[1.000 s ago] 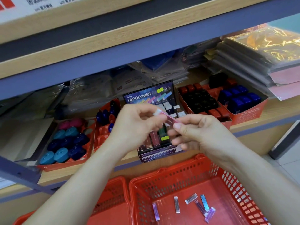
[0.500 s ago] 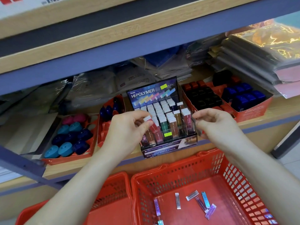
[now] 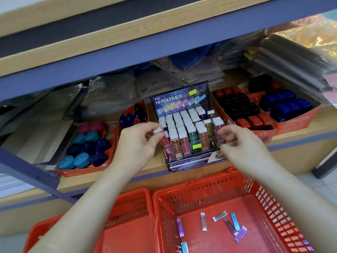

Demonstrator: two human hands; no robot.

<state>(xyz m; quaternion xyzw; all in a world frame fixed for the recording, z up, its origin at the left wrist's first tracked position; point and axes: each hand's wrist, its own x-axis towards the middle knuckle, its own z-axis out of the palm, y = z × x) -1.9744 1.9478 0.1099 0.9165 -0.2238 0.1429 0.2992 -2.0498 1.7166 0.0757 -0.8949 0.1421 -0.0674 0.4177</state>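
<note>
Wooden shelf [image 3: 310, 128], eraser display box [image 3: 179, 99], orange sharpener trays [image 3: 295, 123], wrapped packs [image 3: 113, 95]

The slim eraser [image 3: 163, 139] has a matt white tip and a glossy, metallic-looking red sleeve. The display box [image 3: 179, 99] is glossy printed card with a clear plastic front. The right basket [image 3: 209, 199] is smooth, perforated red plastic. The shelf [image 3: 326, 125] looks like matt pale wood.

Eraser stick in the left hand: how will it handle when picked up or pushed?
Probably light and stiff: the left hand pinches the eraser by its top and it shows no bend. Flat-sided, so unlikely to roll; those in the basket lie flat. Slim and tall, so likely to tip on end without the display slots.
</note>
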